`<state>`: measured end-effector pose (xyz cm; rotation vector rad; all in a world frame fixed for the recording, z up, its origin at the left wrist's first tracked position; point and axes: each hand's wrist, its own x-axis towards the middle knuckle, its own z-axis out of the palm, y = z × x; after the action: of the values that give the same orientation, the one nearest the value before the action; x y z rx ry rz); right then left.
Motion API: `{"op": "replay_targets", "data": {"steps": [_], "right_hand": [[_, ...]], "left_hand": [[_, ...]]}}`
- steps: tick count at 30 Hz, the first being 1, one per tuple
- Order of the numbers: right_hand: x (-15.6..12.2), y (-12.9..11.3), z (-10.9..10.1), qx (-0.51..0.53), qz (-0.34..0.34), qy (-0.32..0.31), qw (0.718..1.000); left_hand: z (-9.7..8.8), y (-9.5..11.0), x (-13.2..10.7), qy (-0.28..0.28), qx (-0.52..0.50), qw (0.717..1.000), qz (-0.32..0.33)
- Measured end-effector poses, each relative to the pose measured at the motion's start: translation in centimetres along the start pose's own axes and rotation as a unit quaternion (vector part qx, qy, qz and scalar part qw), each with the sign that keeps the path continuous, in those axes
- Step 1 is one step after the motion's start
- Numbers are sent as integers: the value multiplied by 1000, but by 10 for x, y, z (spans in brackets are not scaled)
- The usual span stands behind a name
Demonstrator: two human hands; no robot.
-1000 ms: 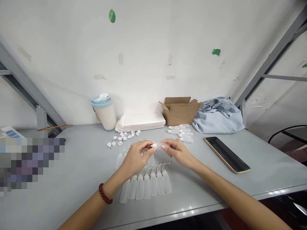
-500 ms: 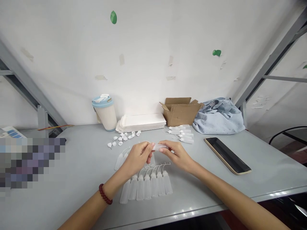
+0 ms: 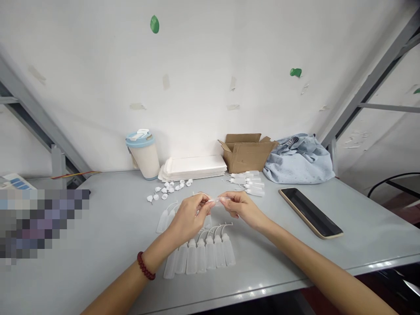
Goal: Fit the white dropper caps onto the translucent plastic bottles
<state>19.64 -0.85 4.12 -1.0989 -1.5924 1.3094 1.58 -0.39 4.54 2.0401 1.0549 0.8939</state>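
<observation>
Both hands meet above the middle of the table, closed around one small translucent plastic squeeze bottle [image 3: 217, 201]. My left hand [image 3: 191, 214] pinches its left end, where a thin curved tube shows above the fingers. My right hand [image 3: 241, 208] grips the right part with thumb and fingertips; much of the bottle is hidden by the fingers. Below the hands lies a row of similar squeeze bottles [image 3: 210, 253] with bent thin tubes. More tubed bottles [image 3: 162, 221] lie partly behind my left hand. Small white caps [image 3: 164, 190] are scattered beyond it.
At the back stand a tumbler [image 3: 144, 155], a stack of white flat packets [image 3: 197, 166], an open cardboard box [image 3: 251, 155] and a blue cloth bundle [image 3: 298, 162]. Several bottles [image 3: 249, 181] lie before the box. A phone [image 3: 310, 212] lies right.
My right hand's fingers have shifted along the bottle, closer to my left hand, and less of the bottle shows. My left hand still pinches its end.
</observation>
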Motion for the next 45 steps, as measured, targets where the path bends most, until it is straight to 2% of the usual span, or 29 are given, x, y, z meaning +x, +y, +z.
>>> {"op": "replay_targets", "data": {"steps": [4, 7, 9, 11, 13, 14, 16, 21, 30, 33, 36, 38, 40, 42, 43, 45], "right_hand": [[4, 3, -5, -29, -5, 15, 999], [11, 10, -20, -108, -43, 72, 991], [16, 16, -34, -207, -93, 137, 964], [21, 23, -49, -315, -121, 190, 922], [24, 29, -61, -421, -111, 209, 876], [26, 31, -66, -456, -102, 209, 859], [28, 35, -74, -487, -92, 203, 845], [31, 39, -86, -495, -94, 187, 843], [33, 49, -89, -512, -115, 183, 831], [32, 46, -88, -510, -125, 195, 829], [29, 37, -78, -500, -143, 199, 831], [25, 28, -66, -477, -150, 184, 846], [18, 17, -52, -397, -126, 127, 900], [9, 5, -41, -303, -73, 24, 950], [5, 0, -38, -259, -47, -43, 964], [-2, -8, -34, -192, 16, -217, 957]], "left_hand": [[-8, -4, 6, 3, 40, 999, -12], [-32, -20, 12, 58, 123, 990, -19], [-55, -37, 15, 90, 220, 971, -39], [-78, -57, 14, 94, 334, 935, -76], [-97, -76, 12, 60, 400, 906, -123], [-103, -84, 11, 53, 405, 903, -134], [-112, -95, 10, 41, 407, 900, -149], [-118, -104, 10, -7, 380, 908, -176], [-112, -105, 12, -4, 363, 917, -162], [-110, -104, 12, -1, 359, 920, -155], [-108, -98, 13, 5, 360, 920, -152], [-106, -90, 13, 20, 362, 920, -149], [-102, -79, 14, 39, 356, 923, -139], [-95, -66, 15, 47, 340, 931, -126], [-90, -59, 15, 47, 334, 934, -120], [-79, -46, 14, 51, 308, 945, -101]]}}
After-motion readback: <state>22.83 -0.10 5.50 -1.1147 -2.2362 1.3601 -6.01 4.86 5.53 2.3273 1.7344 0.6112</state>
